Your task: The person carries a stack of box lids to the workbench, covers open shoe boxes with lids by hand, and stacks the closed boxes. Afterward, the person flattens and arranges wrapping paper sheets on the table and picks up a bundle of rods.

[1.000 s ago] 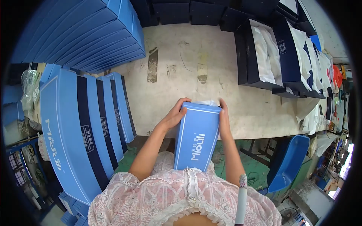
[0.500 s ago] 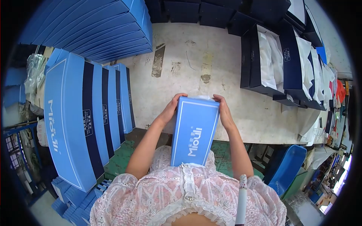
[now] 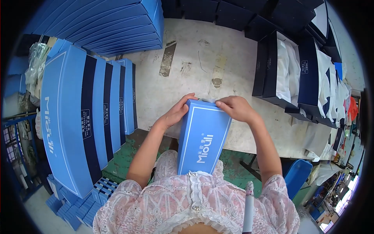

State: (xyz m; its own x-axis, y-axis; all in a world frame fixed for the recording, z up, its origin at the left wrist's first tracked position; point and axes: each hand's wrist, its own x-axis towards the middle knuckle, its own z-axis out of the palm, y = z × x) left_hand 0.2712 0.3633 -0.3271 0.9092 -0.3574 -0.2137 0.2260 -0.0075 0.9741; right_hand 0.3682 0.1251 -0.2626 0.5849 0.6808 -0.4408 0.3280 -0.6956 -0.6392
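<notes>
A light blue shoe box [image 3: 205, 136] with white "Miouli" lettering stands against my body, its far end at the table edge. My left hand [image 3: 177, 113] grips the far left corner, fingers along the side. On the far right corner lies my right hand [image 3: 235, 108], its thumb and fingers closed over the top edge. A bit of white paper [image 3: 206, 100] shows at the far end between the hands. What is inside the box is hidden.
Stacked blue boxes [image 3: 113, 27] stand at the back left, more blue boxes [image 3: 64, 121] at the left. Dark boxes with white paper [image 3: 288, 70] line the right side of the worn table [image 3: 156, 89]. A blue chair [image 3: 298, 175] is at the lower right.
My right hand has moved from the box's right side onto its far right corner, and the right elbow has swung outward. The view has shifted slightly.
</notes>
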